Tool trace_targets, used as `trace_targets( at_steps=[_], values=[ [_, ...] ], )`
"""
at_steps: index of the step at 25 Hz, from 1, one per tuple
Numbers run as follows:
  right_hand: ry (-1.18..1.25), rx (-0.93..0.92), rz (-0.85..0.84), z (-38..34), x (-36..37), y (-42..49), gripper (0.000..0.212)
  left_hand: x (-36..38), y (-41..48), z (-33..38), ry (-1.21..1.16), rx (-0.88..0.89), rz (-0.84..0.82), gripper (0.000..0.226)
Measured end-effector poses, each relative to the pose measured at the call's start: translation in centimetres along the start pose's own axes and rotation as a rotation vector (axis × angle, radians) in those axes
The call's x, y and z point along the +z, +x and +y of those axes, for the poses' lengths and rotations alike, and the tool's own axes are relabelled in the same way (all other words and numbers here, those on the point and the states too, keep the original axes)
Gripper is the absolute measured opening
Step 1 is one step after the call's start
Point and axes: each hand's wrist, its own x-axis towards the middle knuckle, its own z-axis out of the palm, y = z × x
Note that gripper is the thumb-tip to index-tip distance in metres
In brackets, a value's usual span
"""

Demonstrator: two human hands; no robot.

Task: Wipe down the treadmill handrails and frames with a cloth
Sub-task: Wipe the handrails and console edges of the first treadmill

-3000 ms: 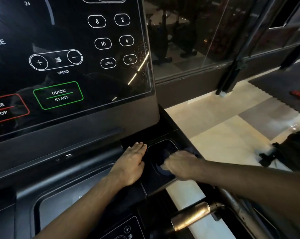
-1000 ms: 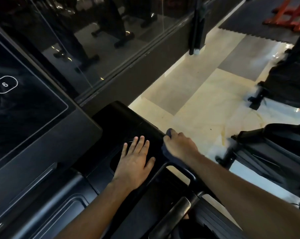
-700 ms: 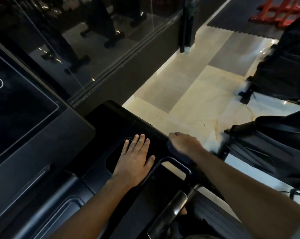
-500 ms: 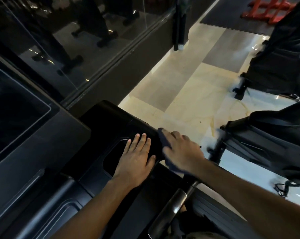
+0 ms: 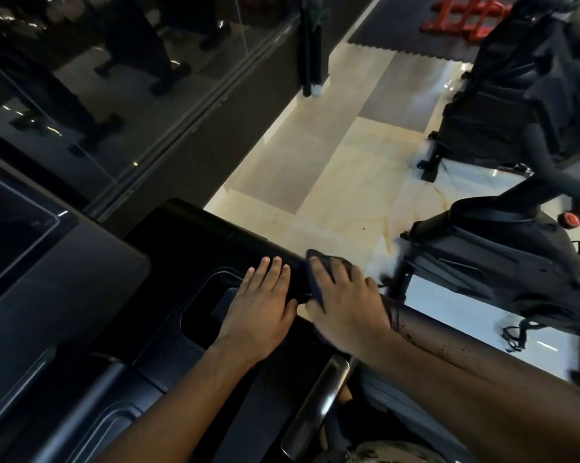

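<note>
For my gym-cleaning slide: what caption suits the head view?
Right hand presses a dark cloth on the treadmill console; left hand rests flat beside it.

Dark blue cloth (image 5: 313,284) largely concealed beneath right hand (image 5: 345,302); black glass console screen (image 5: 11,222) cut off at left edge.
</note>
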Motion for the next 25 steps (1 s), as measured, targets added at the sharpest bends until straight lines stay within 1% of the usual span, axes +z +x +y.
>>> trace_targets(
  at_steps=[1,2,3,4,5,6,7,8,9,10,12,14,15,17,19,21,22,23,24,25],
  values=[
    [-0.004,-0.08,-0.024,0.2,0.5,-0.3,0.074,0.1,0.0,0.0,-0.005,0.005,0.003,0.064],
    [0.036,-0.101,-0.084,1.1,0.2,0.6,0.07,0.2,0.1,0.0,-0.008,0.008,0.005,0.064],
    [0.061,-0.024,-0.168,2.2,-1.1,1.5,0.061,0.2,0.0,0.1,-0.007,0.008,0.001,0.064],
    [0.056,0.031,-0.211,2.7,-1.7,2.0,0.051,0.1,-0.1,0.2,-0.009,0.005,-0.003,0.064],
    [0.057,0.08,-0.193,2.6,-1.9,1.7,0.049,0.0,-0.2,0.3,-0.008,0.005,-0.005,0.063],
    [0.033,0.07,-0.131,2.0,-1.4,0.6,0.056,-0.1,-0.2,0.2,-0.008,0.013,-0.005,0.063],
    [-0.04,-0.057,-0.047,0.7,-0.9,-1.7,0.068,-0.1,-0.2,0.1,-0.025,0.023,-0.002,0.062],
    [-0.102,-0.23,-0.01,-0.1,-0.8,-3.7,0.078,-0.1,-0.2,-0.2,-0.059,0.031,0.002,0.061],
    [-0.124,-0.393,-0.025,0.4,-0.8,-4.6,0.081,-0.2,-0.2,-0.4,-0.113,0.027,0.017,0.059],
    [-0.127,-0.508,-0.088,1.9,-1.5,-4.6,0.08,-0.3,-0.4,-0.6,-0.178,0.013,0.032,0.057],
    [-0.217,-0.666,-0.218,4.2,-3.0,-3.7,0.075,-0.7,-0.7,-0.7,-0.266,0.0,0.034,0.055],
    [-0.395,-0.768,-0.329,4.1,-3.7,-3.0,0.074,-0.9,-0.8,-0.5,-0.236,0.01,0.016,0.055],
    [-0.493,-0.811,-0.357,3.4,-3.8,-2.7,0.074,-0.9,-0.8,-0.3,-0.207,0.014,0.007,0.056],
    [-0.602,-0.869,-0.302,2.2,-4.4,-2.0,0.07,-0.9,-0.7,0.0,-0.166,0.009,-0.005,0.058],
    [-0.604,-0.852,-0.254,2.1,-4.8,-1.9,0.064,-0.8,-0.7,0.2,-0.159,-0.002,-0.012,0.057],
    [-0.509,-0.783,-0.237,2.5,-3.9,-3.3,0.061,-0.8,-0.9,0.2,-0.165,0.002,-0.011,0.056],
    [-0.442,-0.733,-0.176,3.1,-3.0,-4.2,0.061,-0.7,-1.1,0.3,-0.165,0.012,-0.012,0.056],
    [-0.364,-0.645,-0.094,3.8,-2.2,-5.2,0.063,-0.6,-1.2,0.3,-0.162,0.022,-0.013,0.056],
    [-0.263,-0.514,-0.016,4.5,-1.7,-6.1,0.068,-0.4,-1.2,0.3,-0.155,0.029,-0.016,0.055],
    [-0.165,-0.344,0.028,4.9,-1.3,-6.7,0.073,-0.3,-1.3,0.2,-0.146,0.033,-0.016,0.055]
  ],
)
